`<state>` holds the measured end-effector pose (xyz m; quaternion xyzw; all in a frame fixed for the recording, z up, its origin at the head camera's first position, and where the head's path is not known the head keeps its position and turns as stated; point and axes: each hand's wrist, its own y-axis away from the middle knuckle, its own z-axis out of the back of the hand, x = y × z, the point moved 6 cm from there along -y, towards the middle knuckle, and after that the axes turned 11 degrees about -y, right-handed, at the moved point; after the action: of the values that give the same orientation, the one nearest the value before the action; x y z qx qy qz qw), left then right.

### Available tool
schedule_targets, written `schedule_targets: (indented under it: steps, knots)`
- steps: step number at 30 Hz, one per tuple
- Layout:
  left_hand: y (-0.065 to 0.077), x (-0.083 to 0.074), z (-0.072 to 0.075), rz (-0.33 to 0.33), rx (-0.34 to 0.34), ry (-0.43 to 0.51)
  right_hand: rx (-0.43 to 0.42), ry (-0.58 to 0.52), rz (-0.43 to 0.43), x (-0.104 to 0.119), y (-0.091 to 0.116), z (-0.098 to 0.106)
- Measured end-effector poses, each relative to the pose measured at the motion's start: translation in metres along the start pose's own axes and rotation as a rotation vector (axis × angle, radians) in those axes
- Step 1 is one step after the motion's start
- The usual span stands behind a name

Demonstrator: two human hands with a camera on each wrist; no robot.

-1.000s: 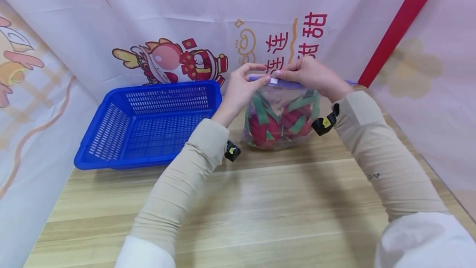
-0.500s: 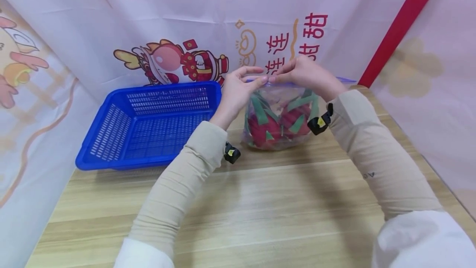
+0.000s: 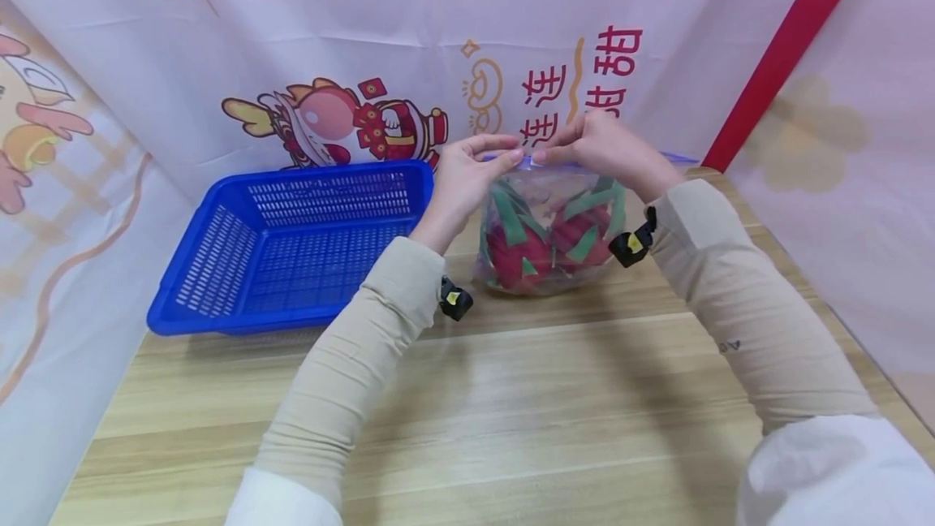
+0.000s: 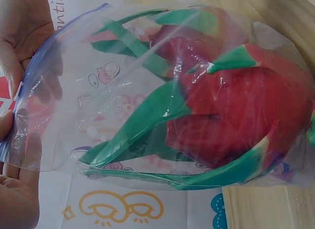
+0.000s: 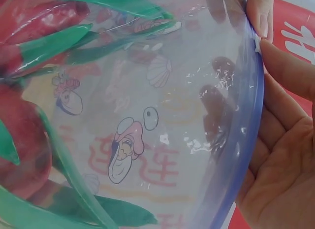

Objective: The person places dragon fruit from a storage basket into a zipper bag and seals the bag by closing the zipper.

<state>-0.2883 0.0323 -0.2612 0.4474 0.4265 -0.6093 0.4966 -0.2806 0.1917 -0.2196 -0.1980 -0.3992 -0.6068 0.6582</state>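
Observation:
A clear zip bag [image 3: 544, 217] with a purple-blue zip [image 5: 253, 120] stands upright on the wooden table. Inside lie two red dragon fruits [image 3: 517, 256] with green scales. My left hand [image 3: 463, 181] pinches the zip's left end between thumb and fingers. Right beside it, my right hand [image 3: 606, 148] pinches the top edge at the small white slider [image 5: 257, 45], its fingers behind the bag. In the left wrist view, the fingertips of both hands meet near the slider. Printed cartoon figures [image 5: 127, 150] show on the bag.
An empty blue plastic basket [image 3: 314, 266] with slotted walls stands left of the bag, close to my left forearm. Behind rises a white printed cloth [image 3: 351, 15] with red characters. Similar cloths flank the wooden table [image 3: 511, 404] on both sides.
My right hand has shifted slightly left along the zip, with its thumb now over the slider. My left fingertips have drawn back a little to the left. Bag and basket stay put.

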Motion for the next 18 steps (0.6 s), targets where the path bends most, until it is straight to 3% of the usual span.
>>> schedule_targets:
  steps: [18]
  knots:
    - [-0.0004, 0.0017, -0.0012, 0.009, 0.008, 0.035, -0.002, 0.062, 0.087, -0.0004, -0.0007, -0.0019]
